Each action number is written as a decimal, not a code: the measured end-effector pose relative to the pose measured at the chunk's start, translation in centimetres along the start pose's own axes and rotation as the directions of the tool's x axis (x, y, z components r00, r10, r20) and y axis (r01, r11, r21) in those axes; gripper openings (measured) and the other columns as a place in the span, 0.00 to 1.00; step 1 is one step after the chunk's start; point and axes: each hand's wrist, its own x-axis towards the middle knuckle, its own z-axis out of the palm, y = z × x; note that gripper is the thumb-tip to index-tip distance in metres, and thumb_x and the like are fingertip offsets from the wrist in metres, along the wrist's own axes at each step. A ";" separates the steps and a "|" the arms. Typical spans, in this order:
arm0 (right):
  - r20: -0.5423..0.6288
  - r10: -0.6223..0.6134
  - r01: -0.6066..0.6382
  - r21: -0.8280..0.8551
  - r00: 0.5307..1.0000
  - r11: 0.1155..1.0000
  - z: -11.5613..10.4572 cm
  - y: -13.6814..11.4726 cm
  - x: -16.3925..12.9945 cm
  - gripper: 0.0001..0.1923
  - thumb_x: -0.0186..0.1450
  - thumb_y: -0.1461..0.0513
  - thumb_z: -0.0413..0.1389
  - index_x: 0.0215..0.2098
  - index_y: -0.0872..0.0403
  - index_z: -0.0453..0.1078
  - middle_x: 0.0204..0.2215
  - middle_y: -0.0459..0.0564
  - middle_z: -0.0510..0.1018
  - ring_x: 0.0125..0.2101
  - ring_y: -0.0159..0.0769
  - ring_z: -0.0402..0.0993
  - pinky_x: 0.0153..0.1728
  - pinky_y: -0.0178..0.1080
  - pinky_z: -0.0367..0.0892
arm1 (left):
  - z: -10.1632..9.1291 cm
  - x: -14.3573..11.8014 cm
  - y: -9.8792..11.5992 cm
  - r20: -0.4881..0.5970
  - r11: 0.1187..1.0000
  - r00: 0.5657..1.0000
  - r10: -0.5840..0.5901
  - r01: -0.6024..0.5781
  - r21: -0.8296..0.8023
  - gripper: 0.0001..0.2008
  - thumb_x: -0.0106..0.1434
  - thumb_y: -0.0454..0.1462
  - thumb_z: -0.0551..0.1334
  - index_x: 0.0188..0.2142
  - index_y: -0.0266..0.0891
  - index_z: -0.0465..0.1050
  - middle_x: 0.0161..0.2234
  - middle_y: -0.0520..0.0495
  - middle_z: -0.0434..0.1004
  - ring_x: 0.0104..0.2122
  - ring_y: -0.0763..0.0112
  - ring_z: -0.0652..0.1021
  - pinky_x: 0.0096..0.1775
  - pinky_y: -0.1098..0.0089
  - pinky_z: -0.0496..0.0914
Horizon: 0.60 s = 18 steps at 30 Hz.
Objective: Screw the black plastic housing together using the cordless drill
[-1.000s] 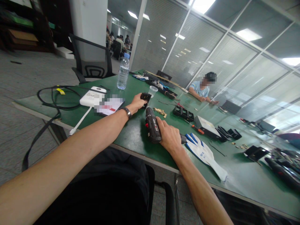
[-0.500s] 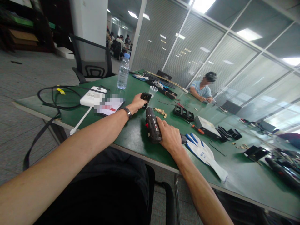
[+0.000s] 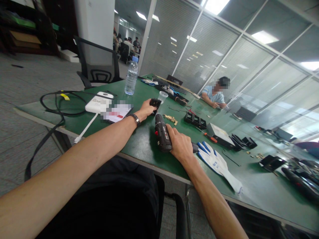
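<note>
My left hand (image 3: 146, 109) is closed on a small black bracket-like part (image 3: 155, 103), holding it up over the green table. My right hand (image 3: 180, 141) wraps round the grip of a black cordless drill (image 3: 162, 134) with a red switch on its side. The drill's tip points away from me and meets the lower edge of the black part; whether it sits in a screw there is too small to tell. Just right of the drill's nose lies a pile of small brass-coloured pieces (image 3: 171, 119). Behind the black part stands a clear plastic cup (image 3: 163, 96).
A water bottle (image 3: 131, 76), a white device (image 3: 98, 102) and looped black cable (image 3: 53, 111) occupy the left. To the right lie a white-and-blue glove (image 3: 219, 162), an orange-handled screwdriver (image 3: 210, 137), a black frame (image 3: 195, 120) and a box (image 3: 220, 134). Another person (image 3: 214, 94) sits across the table.
</note>
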 end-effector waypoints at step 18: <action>-0.034 -0.006 0.007 0.029 0.999 1.000 0.2 0.2 0.0 0.35 0.67 0.54 0.49 0.67 0.49 0.40 0.50 0.55 0.71 0.42 0.45 0.73 0.38 0.41 0.64 | -0.1 0.1 -0.2 0.012 0.999 1.000 0.021 -0.021 0.035 0.14 0.43 0.30 0.65 0.34 0.37 0.73 0.31 0.50 0.76 0.34 0.68 0.73 0.41 0.68 0.67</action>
